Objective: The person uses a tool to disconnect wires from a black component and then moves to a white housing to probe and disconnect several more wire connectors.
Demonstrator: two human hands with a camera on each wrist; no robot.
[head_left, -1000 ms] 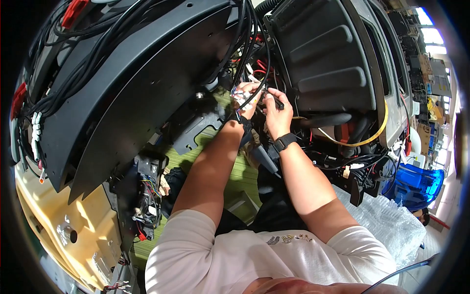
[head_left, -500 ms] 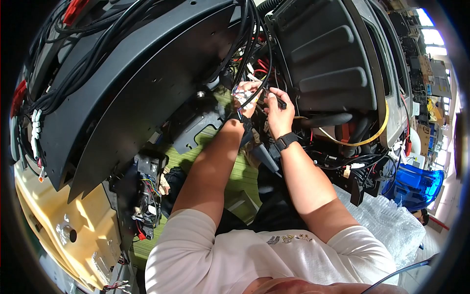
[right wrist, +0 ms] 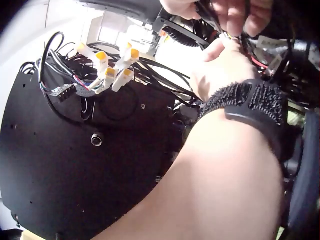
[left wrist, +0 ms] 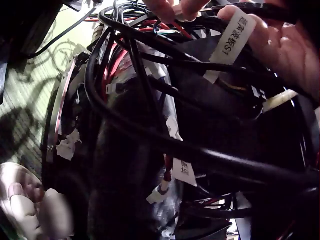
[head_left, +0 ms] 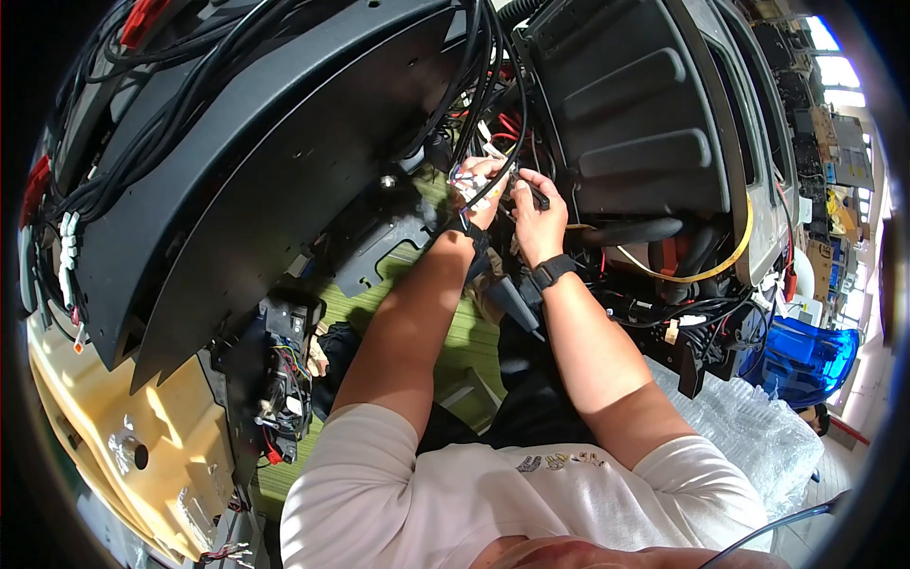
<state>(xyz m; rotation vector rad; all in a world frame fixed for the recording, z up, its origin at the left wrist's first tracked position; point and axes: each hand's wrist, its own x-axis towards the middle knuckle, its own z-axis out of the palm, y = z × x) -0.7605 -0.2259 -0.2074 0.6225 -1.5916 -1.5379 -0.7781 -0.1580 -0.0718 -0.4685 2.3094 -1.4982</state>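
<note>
In the head view my left hand (head_left: 485, 190) reaches in among hanging black cables, its fingers curled on thin wires. White connectors (right wrist: 115, 67) with orange ends hang from a wire bundle beside the left wrist. Close against it, my right hand (head_left: 538, 220) pinches a short black rod-like piece (head_left: 541, 201) between thumb and fingers; I cannot tell its kind. Fingertips of the two hands nearly meet at the wires (right wrist: 226, 36) in the right wrist view. A white printed label (left wrist: 231, 45) hangs by the fingers in the left wrist view.
A large black panel (head_left: 284, 180) rises on the left, a ribbed black panel (head_left: 626, 114) on the right. Looped black cables (left wrist: 150, 135) cross the work space. Bubble wrap (head_left: 739, 436) and a blue translucent part (head_left: 806, 356) lie at right; a yellowish shell (head_left: 133, 417) lies at lower left.
Both hands stay in nearly the same spot. The right hand and its black piece shift a little right, then back again.
</note>
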